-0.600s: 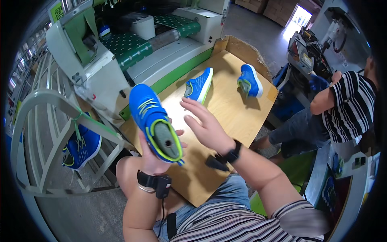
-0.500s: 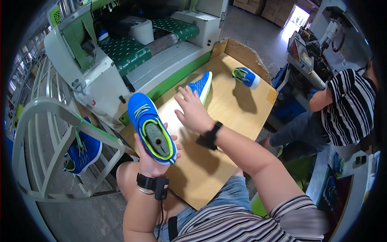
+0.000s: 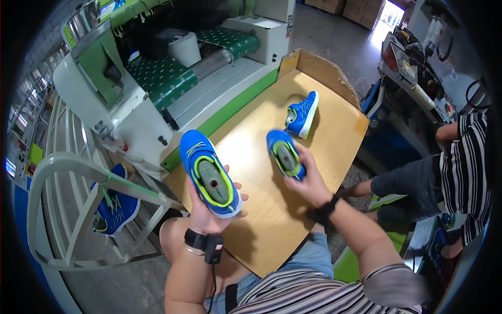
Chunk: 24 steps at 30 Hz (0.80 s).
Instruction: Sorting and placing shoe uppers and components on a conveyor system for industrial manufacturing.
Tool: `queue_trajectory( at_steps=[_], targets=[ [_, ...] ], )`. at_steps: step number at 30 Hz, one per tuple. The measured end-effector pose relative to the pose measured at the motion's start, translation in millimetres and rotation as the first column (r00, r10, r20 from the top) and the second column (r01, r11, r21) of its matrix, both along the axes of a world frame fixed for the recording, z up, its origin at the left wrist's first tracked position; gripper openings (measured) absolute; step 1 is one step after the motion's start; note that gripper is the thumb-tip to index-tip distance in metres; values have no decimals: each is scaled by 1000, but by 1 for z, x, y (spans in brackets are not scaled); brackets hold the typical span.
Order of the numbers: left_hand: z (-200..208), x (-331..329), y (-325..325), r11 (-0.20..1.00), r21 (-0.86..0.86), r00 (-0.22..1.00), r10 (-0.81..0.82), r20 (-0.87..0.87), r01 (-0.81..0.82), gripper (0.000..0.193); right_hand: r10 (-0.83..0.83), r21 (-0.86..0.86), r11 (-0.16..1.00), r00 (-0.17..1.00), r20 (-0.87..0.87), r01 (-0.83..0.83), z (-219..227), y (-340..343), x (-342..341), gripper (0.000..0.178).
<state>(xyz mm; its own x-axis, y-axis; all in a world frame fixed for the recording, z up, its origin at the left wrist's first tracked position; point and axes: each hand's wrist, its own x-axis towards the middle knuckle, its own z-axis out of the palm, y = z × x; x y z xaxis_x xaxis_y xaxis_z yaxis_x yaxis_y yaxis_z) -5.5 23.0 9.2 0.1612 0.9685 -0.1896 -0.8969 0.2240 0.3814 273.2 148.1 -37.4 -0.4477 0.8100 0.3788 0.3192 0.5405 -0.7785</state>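
My left hand [image 3: 210, 213] cradles a blue sneaker [image 3: 194, 149] from below, fingers wrapped round its heel end. The shoe's toe points away from me, and a grey-green last with a round hole fills its lime-edged opening. To the right, my right hand [image 3: 312, 180] grips a second blue sneaker [image 3: 282, 140] by its heel, slightly blurred above the board; it too has a last inside. Beyond that hand, a third blue sneaker [image 3: 303, 116] lies on its side on the wooden board [image 3: 261, 235], toe pointing away.
A machine with a dotted green conveyor belt [image 3: 163, 78] stands behind the board. Torn cardboard [image 3: 324, 68] edges the board's far side. At left, a pale metal rack [image 3: 57, 209] holds another blue sneaker [image 3: 117, 209]. A co-worker in a striped shirt [image 3: 463, 172] is at the right.
My right hand, earlier empty over the board, has come nearer and now grips a sneaker. One sneaker instead of two remains on the board. The left hand keeps its shoe.
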Motion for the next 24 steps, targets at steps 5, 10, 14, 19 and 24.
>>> queue_trajectory(
  at_steps=[5, 10, 14, 19, 24],
  targets=[
    [47, -14, 65, 986, 161, 993, -33, -111, 51, 94, -170, -270, 953, 981, -92, 140, -33, -67, 29, 72],
    [77, -87, 172, 919, 243, 942, 331, -47, -310, 83, -331, -361, 890, 939, -95, 277, -21, -71, 4, 79],
    [64, -100, 190, 829, 249, 863, 501, 68, -501, 64, -431, -477, 836, 863, -264, 271, -20, -55, 15, 66],
    [60, -98, 161, 868, 307, 902, 428, -61, -391, 49, -426, -524, 841, 767, -481, 138, 54, 9, 1, 55],
    [67, -86, 151, 954, 195, 924, 274, -265, -227, 50, -43, -47, 999, 720, -692, 14, 153, 148, -101, 63]
  ],
)
